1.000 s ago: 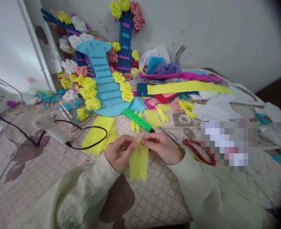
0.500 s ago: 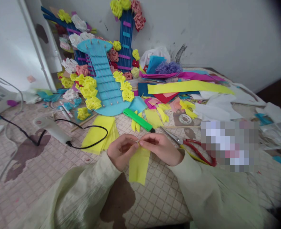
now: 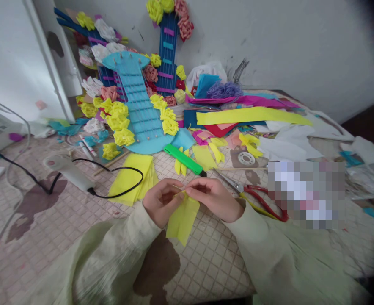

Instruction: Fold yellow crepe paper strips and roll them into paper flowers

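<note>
Between my two hands hangs a yellow sheet of crepe paper (image 3: 183,220), pinched at its top edge. My left hand (image 3: 163,201) is closed on the upper left of the sheet, thumb against fingertips. My right hand (image 3: 215,197) pinches the same edge from the other side, its fingertips touching or nearly touching the left ones. What exactly lies between the fingertips is too small to make out. A green box cutter (image 3: 185,159) lies just beyond my hands, across some cut yellow petals (image 3: 178,167). Scissors with red handles (image 3: 263,197) rest beside my right wrist.
A stack of yellow paper sheets (image 3: 131,180) and a white glue gun (image 3: 68,171) with a looping black cord lie left. Behind stands a light-blue paper guitar shape (image 3: 136,106) with yellow paper flowers. A long yellow strip (image 3: 253,115) and white scraps (image 3: 288,142) lie back right.
The lower end of the yellow sheet has swung a little to the left and now hangs at a slant. Both hands stay in nearly the same place.
</note>
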A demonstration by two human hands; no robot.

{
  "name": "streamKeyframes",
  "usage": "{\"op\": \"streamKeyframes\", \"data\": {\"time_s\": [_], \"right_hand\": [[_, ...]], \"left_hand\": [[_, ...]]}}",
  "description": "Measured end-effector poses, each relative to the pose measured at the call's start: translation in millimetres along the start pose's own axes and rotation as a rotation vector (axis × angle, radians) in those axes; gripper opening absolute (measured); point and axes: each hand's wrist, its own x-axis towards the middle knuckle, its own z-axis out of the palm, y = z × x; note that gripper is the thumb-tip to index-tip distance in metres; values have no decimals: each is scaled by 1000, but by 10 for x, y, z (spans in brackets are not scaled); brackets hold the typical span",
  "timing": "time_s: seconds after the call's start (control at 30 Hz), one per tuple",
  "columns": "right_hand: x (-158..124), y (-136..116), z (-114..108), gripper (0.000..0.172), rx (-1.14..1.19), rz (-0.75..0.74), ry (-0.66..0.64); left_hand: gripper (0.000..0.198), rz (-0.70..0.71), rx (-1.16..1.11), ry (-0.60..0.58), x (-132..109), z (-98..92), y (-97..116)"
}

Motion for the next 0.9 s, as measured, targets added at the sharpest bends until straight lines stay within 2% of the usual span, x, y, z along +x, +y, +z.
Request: {"op": "streamKeyframes", "data": {"time_s": [0.2, 0.33, 0.9], "right_hand": [[3, 2, 1, 12, -17, -16, 23], [-9, -2, 3, 16, -5, 16, -15], [-1, 9, 1, 20, -21, 20, -22]], "left_hand": [[18, 20, -18, 47, -13, 38, -35], [20, 43, 12, 72, -11, 55, -71], [19, 52, 62, 46, -16, 37, -47]]}}
